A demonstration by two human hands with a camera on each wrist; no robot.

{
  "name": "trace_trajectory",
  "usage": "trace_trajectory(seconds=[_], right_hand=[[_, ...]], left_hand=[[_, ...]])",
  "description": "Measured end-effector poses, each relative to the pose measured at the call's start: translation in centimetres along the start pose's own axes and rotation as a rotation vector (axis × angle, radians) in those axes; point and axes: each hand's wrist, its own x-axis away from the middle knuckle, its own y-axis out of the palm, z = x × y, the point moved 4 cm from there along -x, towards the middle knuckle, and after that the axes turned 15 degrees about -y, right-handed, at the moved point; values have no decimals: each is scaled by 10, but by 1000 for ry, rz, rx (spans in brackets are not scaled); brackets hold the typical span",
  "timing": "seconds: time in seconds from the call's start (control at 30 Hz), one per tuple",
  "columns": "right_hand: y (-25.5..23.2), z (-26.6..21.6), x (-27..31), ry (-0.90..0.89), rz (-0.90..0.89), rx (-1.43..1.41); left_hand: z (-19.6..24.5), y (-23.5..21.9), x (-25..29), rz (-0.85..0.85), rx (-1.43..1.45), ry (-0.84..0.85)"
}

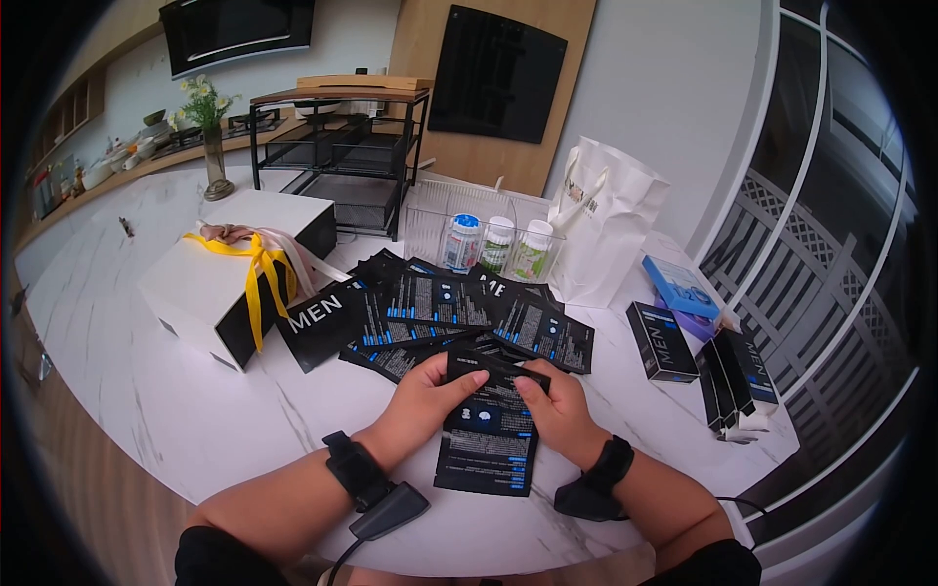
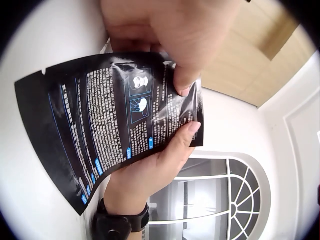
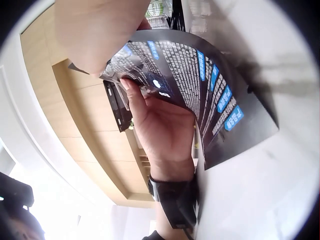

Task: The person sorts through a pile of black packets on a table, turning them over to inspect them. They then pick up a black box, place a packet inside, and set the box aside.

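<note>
A black packet printed with white and blue text hangs between both hands near the table's front edge. The left hand pinches its upper left part, thumb on the printed face; the right hand pinches the upper right corner the same way. In the left wrist view the packet bends between the two thumbs; the right wrist view shows its lower end curving over the white table. Fingers behind the packet are mostly hidden. Just beyond the hands lies a spread pile of similar black packets.
At left, a white box carries yellow and pink ribbons. Behind the pile stand a clear bin with bottles, a white paper bag and a black rack. Black boxes and a blue box lie at right.
</note>
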Motion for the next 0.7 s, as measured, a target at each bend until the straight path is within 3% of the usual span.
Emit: trace_trajectory(seconds=[0.13, 0.27, 0.33, 0.37, 0.43, 0.5, 0.57, 0.7], right_hand=[[-3, 3, -3, 164, 125, -108], [3, 7, -2, 200, 191, -226], [-3, -10, -6, -37, 74, -22], [-3, -10, -6, -37, 73, -22], [-1, -19, -6, -270, 37, -22], [-2, -14, -5, -171, 78, -13], [-2, 2, -2, 110, 123, -101], [2, 0, 1, 107, 157, -306]], left_hand=[[0, 4, 1, -29, -72, 65], [1, 9, 5, -15, -52, 58], [2, 5, 2, 5, -43, 69], [1, 2, 1, 24, -35, 80], [0, 1, 0, 49, -100, 70], [3, 6, 3, 1, -26, 86], [2, 10, 7, -72, -113, 56], [7, 5, 6, 61, 2, 98]])
